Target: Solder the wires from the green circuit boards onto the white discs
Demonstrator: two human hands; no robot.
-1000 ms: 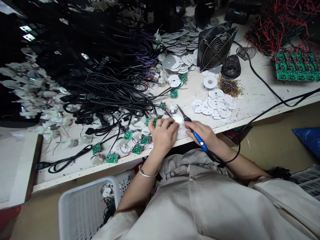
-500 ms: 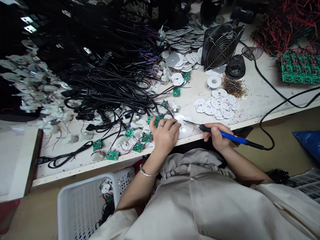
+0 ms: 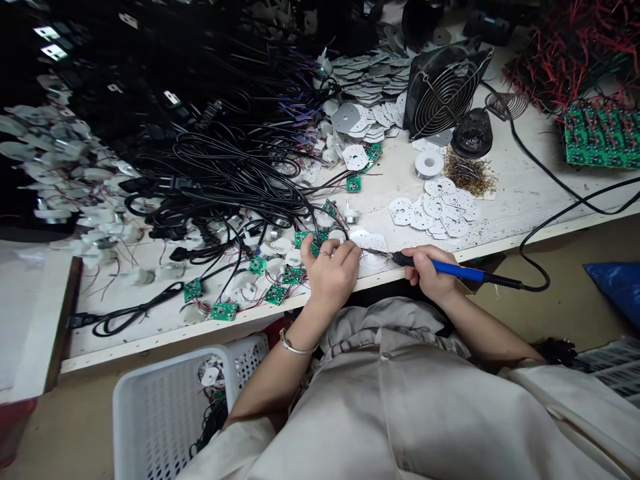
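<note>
A blue-handled soldering iron is gripped in my right hand, fingers wrapped round its dark grip. Its metal tip points left, over white plates at the bench's front edge, and reaches close to the fingertips of my left hand. My left hand is palm down with bent fingers; its fingertips are pressed together beside the plates, and what they hold is hidden. A small green circuit board lies just behind that hand. More boards with thin wires and white motor parts lie to its left.
Black cables are heaped at the left back. A solder spool, loose white plates, a fan and an iron stand occupy the right. A white basket stands below the bench edge. The iron's cord loops right.
My right hand and the soldering iron have shifted slightly left and down, bringing the tip nearer my left fingertips. My left hand has stayed almost in place.
</note>
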